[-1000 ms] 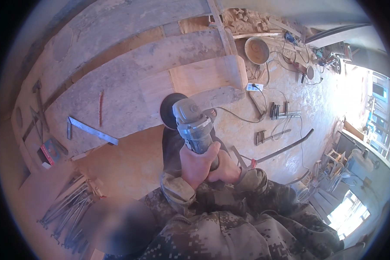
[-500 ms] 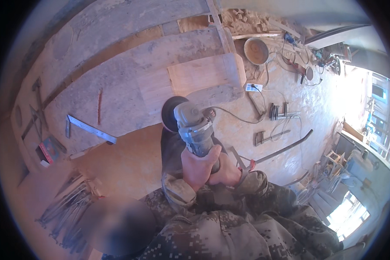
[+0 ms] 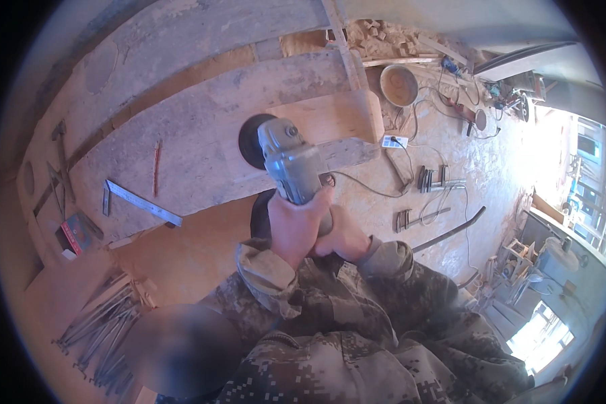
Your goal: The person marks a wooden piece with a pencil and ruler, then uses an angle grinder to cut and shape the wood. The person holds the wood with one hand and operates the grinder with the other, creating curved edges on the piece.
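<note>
Both hands are wrapped round a grey angle grinder [image 3: 291, 165]. My left hand [image 3: 293, 225] grips the body behind the gear head, and my right hand [image 3: 347, 234] closes round the rear end beside it. The grinder's dark round disc [image 3: 252, 140] is at the left part of a pale wooden board [image 3: 340, 116]; I cannot tell whether it touches the wood. This board lies on a worn grey workbench [image 3: 202, 151], its rounded right end near the bench's end. A dark cord [image 3: 367, 188] runs across the floor to the right of the grinder.
On the bench's left lie a metal try square [image 3: 141, 202], a reddish stick [image 3: 157, 168] and a red box [image 3: 73, 237]. Right of it are a round basin [image 3: 398, 85], a white power strip [image 3: 394, 141] and clamps [image 3: 441, 180] on the floor. Metal bars [image 3: 108, 330] are piled lower left.
Both hands have pushed the grinder away from me and slightly left. Its disc has moved from the board's near left side farther over the board. My forearms have followed.
</note>
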A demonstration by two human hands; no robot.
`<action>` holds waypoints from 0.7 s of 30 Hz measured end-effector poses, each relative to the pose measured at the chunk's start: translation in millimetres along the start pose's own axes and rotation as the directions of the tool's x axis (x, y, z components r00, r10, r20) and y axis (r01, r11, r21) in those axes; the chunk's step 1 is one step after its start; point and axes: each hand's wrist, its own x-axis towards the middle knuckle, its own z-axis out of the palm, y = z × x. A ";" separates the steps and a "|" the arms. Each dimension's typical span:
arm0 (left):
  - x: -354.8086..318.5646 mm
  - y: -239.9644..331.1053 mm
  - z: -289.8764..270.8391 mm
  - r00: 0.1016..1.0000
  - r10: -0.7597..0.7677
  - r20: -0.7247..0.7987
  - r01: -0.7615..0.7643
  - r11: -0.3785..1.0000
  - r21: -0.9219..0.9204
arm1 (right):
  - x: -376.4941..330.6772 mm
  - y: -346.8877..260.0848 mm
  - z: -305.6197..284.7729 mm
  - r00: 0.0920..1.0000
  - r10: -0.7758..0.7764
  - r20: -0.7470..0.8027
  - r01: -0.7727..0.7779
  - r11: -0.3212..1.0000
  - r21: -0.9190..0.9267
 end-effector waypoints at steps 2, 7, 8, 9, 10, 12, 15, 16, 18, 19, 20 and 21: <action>-15.5 -12.5 2.7 0.999 0.046 -0.028 -0.047 0.999 -0.010 | -12.8 12.6 3.9 1.000 -0.019 0.007 0.019 1.000 -0.001; -31.7 -18.9 11.8 0.993 0.089 -0.072 -0.092 0.995 -0.040 | -30.7 25.5 13.3 0.996 -0.081 -0.045 0.085 0.991 0.105; -28.7 -15.9 9.3 0.997 0.061 -0.040 -0.061 0.998 -0.015 | -27.8 22.4 11.7 0.998 -0.056 -0.029 0.058 0.996 0.075; -20.5 -11.0 3.3 0.999 0.031 -0.008 -0.031 0.999 0.011 | -20.0 16.4 7.7 0.999 -0.030 -0.014 0.031 0.999 0.044; -12.0 -5.8 -0.6 1.000 0.003 0.023 -0.004 0.999 0.036 | -12.1 10.1 4.3 1.000 -0.005 0.001 0.005 1.000 0.011; 3.7 2.8 -1.9 1.000 -0.009 0.026 0.008 1.000 0.023 | 1.7 0.5 3.1 1.000 -0.020 -0.015 0.021 0.996 0.084; 4.4 10.2 1.3 1.000 -0.010 0.020 0.010 1.000 0.006 | 3.7 -3.0 3.9 0.998 -0.055 -0.022 0.057 0.992 0.109; -0.3 8.3 2.3 1.000 0.004 0.014 -0.004 1.000 0.015 | -0.8 -2.9 2.5 1.000 -0.027 -0.005 0.027 0.998 0.063; -12.5 0.4 2.7 1.000 0.017 0.007 -0.017 1.000 0.023 | -11.5 2.2 3.5 1.000 0.000 -0.009 0.000 1.000 0.019; -20.9 -9.1 1.5 1.000 0.018 0.001 -0.018 1.000 0.022 | -20.3 8.9 8.0 1.000 -0.002 -0.025 0.002 1.000 0.021; -29.2 -18.3 0.5 1.000 0.020 -0.010 -0.019 1.000 0.021 | -28.0 15.7 11.4 0.999 -0.004 -0.037 0.005 1.000 0.022; -38.2 -26.7 0.9 1.000 0.004 -0.008 -0.004 1.000 -0.005 | -35.0 22.7 12.4 1.000 -0.003 -0.017 0.003 1.000 0.009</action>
